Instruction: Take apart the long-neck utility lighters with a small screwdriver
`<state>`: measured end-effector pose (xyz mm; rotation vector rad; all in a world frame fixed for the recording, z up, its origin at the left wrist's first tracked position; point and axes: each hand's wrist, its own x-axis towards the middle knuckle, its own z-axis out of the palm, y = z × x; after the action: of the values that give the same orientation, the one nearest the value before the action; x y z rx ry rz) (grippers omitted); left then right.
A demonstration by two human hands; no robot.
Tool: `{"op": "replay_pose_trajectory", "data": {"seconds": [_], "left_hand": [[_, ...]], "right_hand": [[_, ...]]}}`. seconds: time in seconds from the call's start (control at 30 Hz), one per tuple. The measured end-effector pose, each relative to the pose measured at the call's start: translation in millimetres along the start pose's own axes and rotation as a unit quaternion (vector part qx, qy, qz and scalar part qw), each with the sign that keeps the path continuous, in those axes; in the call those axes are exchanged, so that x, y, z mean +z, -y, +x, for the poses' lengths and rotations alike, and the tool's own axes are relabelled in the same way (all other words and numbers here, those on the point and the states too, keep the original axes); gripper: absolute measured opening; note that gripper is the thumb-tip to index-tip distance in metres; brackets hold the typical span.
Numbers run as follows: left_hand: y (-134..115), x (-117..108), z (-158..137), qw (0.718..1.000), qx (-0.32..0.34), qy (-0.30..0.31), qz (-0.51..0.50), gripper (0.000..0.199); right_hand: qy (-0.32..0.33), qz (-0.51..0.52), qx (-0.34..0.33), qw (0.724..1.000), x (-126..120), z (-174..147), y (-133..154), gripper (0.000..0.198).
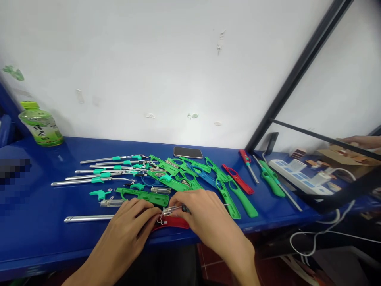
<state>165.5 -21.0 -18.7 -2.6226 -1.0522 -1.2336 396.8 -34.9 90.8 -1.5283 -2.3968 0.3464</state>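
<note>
A red lighter half-shell point(178, 223) lies at the table's front edge, with white wires point(162, 219) at its left end. My left hand point(131, 224) is closed on that end, fingertips pinched by the wires. A metal lighter tube point(89, 218) runs out leftward from beneath this hand. My right hand point(205, 210) grips a clear fuel tank point(171, 210) between thumb and fingers, just above the red shell. A dark-handled thin tool point(185, 208), which looks like a screwdriver, is also in it. A green half-shell point(145, 196) lies just behind the hands.
Several metal tubes with teal triggers point(101, 176) lie at left. Green, blue and red shells point(238, 178) spread rightward. A phone point(187, 152), a bottle point(41, 125), whole lighters point(272, 180) and a power strip point(300, 176) stand around. Another person's hand point(364, 141) shows beyond the black frame.
</note>
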Motion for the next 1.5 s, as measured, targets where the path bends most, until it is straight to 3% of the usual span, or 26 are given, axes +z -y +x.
{"op": "replay_pose_trajectory", "data": {"seconds": [0.47,0.83,1.5], "left_hand": [[2,-2,13,0.992,0.079,-0.068,0.070,0.037],[-6,4,2,0.999,-0.014,-0.016,0.024,0.029],[-15,1,4,0.998,-0.038,0.028,0.038,0.025]], "right_hand": [[-0.025,-0.016,-0.002,1.000,4,2,-8,0.005],[-0.023,-0.032,0.015,0.999,4,0,-8,0.012],[0.019,-0.054,0.064,0.996,1,3,-3,0.016]]}}
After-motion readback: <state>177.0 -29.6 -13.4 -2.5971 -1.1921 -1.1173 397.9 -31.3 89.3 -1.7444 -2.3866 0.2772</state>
